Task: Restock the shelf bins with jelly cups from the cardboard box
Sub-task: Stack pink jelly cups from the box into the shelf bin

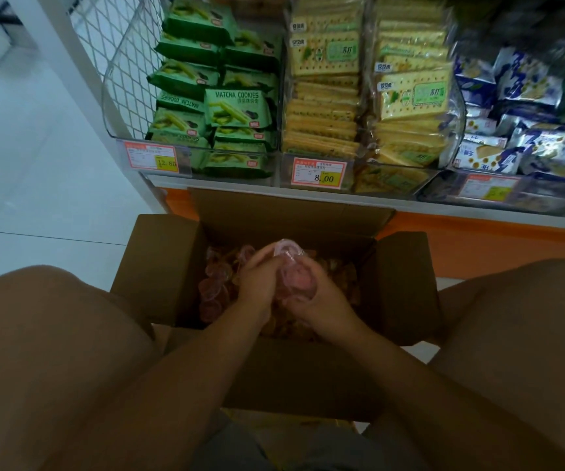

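An open cardboard box (158, 266) stands on the floor between my knees, below the shelf. Loose pink and orange jelly cups (213, 290) fill its bottom. My left hand (257, 283) and my right hand (318, 304) are cupped together over the box, both gripping a bunch of pink jelly cups (294, 266) between them. One cup sticks up above my fingers. The cups under my hands are hidden.
Above the box, clear shelf bins hold green matcha cookie packs (236, 107), yellow cracker packs (410, 93) and blue-white snack bags (525, 130). Price tags (318, 173) hang on the bin fronts. A white wire rack side (117, 45) stands at the left, with white tiled floor (36, 164) beyond.
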{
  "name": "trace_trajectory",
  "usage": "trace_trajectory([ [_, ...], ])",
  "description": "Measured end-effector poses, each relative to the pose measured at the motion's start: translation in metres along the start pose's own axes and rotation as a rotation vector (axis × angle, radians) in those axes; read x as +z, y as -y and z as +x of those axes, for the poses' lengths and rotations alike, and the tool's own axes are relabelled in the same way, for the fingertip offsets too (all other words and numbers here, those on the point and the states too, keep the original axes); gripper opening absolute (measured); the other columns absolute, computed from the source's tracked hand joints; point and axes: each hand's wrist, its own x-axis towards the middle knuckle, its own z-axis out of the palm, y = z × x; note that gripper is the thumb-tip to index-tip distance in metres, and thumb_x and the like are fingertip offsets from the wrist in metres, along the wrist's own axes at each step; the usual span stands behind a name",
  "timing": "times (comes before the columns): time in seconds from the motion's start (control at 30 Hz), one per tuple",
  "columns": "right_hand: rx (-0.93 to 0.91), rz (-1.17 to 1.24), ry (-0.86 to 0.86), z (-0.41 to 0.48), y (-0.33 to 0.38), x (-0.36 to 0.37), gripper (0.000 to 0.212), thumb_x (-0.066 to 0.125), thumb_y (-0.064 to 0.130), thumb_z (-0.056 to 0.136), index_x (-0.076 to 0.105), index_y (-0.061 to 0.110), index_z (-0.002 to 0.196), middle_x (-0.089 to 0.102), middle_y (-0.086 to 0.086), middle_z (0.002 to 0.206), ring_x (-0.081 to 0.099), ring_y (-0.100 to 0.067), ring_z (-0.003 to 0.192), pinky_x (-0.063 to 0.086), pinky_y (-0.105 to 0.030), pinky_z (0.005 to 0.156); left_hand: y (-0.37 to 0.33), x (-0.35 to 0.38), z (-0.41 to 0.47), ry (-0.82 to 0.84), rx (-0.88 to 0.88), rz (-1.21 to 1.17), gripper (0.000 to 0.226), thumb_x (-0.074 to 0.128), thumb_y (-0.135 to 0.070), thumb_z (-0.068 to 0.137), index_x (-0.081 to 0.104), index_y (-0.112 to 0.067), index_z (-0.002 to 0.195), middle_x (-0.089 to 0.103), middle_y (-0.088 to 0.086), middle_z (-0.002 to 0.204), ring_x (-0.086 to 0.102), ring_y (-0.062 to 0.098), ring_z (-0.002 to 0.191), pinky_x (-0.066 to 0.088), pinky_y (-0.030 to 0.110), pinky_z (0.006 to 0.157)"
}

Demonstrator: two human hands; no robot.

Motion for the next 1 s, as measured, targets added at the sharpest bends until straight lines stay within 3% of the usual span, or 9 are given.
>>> trace_trajectory([
  [0.1,-0.046,-0.105,0.018,0.001,0.005,0.004,0.079,0.064,-0.003,0.085,0.03,0.029,0.149,0.05,0.012,0.133,0.054,-0.003,0.119,0.053,-0.021,0.089,-0.002,-0.002,-0.001,-0.031,0.008,-0.005,0.027,0.061,-0.009,0.091,0.069,-0.017,0.115,0.07,0.009,0.107,0.068,0.023,0.095,0.057,0.028,0.071],
  [0.3,-0.243,-0.654,0.012,-0.003,0.019,0.01,0.082,0.059,0.011,0.092,0.011,0.038,0.153,0.039,0.0,0.15,0.049,-0.018,0.127,0.047,-0.031,0.099,-0.013,-0.003,-0.004,-0.025,-0.015,-0.078,0.025,0.059,-0.008,0.087,0.072,-0.011,0.108,0.073,0.014,0.097,0.071,0.028,0.089,0.055,0.027,0.061],
  [0.43,-0.311,-0.798,0.042,-0.006,0.024,0.009,0.077,0.052,0.012,0.095,0.008,0.037,0.153,0.031,0.0,0.155,0.049,-0.02,0.127,0.048,-0.037,0.098,-0.019,-0.004,-0.008,0.075,-0.013,-0.022,0.03,0.056,-0.019,0.083,0.074,-0.019,0.107,0.072,0.014,0.108,0.068,0.032,0.102,0.057,0.045,0.088],
  [0.5,-0.303,-0.735,0.056,-0.007,0.024,0.009,0.076,0.054,0.009,0.094,0.014,0.037,0.152,0.031,0.001,0.154,0.047,-0.016,0.127,0.048,-0.032,0.099,-0.024,-0.006,-0.014,0.092,0.008,0.027,0.026,0.053,-0.018,0.089,0.074,-0.019,0.105,0.072,0.013,0.107,0.068,0.033,0.101,0.057,0.043,0.086],
  [0.63,-0.152,-0.102,0.045,-0.011,0.036,0.009,0.062,0.062,-0.003,0.088,0.047,0.03,0.138,0.055,0.007,0.128,0.06,0.004,0.104,0.052,-0.015,0.08,-0.034,-0.01,-0.024,0.003,0.019,0.006,0.022,0.058,-0.015,0.094,0.071,-0.021,0.11,0.072,0.008,0.102,0.07,0.024,0.092,0.059,0.03,0.064],
  [0.73,-0.125,0.0,-0.063,-0.01,0.043,0.006,0.05,0.061,0.007,0.092,0.052,0.031,0.134,0.061,0.012,0.117,0.06,0.007,0.095,0.051,-0.009,0.074,-0.041,-0.01,-0.029,-0.014,0.045,0.018,0.022,0.059,-0.019,0.094,0.069,-0.024,0.114,0.07,0.006,0.104,0.068,0.02,0.092,0.055,0.025,0.054],
  [0.87,-0.162,0.01,-0.123,-0.007,0.046,0.007,0.056,0.058,0.019,0.096,0.035,0.034,0.145,0.046,0.022,0.125,0.051,0.003,0.117,0.047,-0.006,0.08,-0.05,-0.01,-0.035,-0.008,0.112,0.078,0.02,0.059,-0.021,0.095,0.068,-0.024,0.113,0.07,0.002,0.104,0.066,0.016,0.09,0.058,0.03,0.067],
  [0.93,-0.128,-0.057,-0.219,-0.006,0.048,0.005,0.06,0.062,0.024,0.093,0.033,0.029,0.146,0.045,0.02,0.124,0.052,-0.001,0.113,0.049,-0.013,0.078,-0.053,-0.012,-0.035,-0.03,0.131,0.116,0.021,0.061,-0.021,0.094,0.069,-0.024,0.114,0.069,0.004,0.109,0.065,0.018,0.095,0.057,0.038,0.084],
  [1.0,-0.134,-0.168,-0.314,-0.004,0.05,0.001,0.041,0.066,0.028,0.09,0.048,0.026,0.127,0.057,0.016,0.114,0.058,-0.001,0.097,0.049,-0.016,0.074,-0.056,-0.011,-0.037,-0.044,0.119,0.106,0.022,0.063,-0.02,0.093,0.07,-0.024,0.113,0.069,0.006,0.111,0.065,0.022,0.1,0.055,0.044,0.092],
])
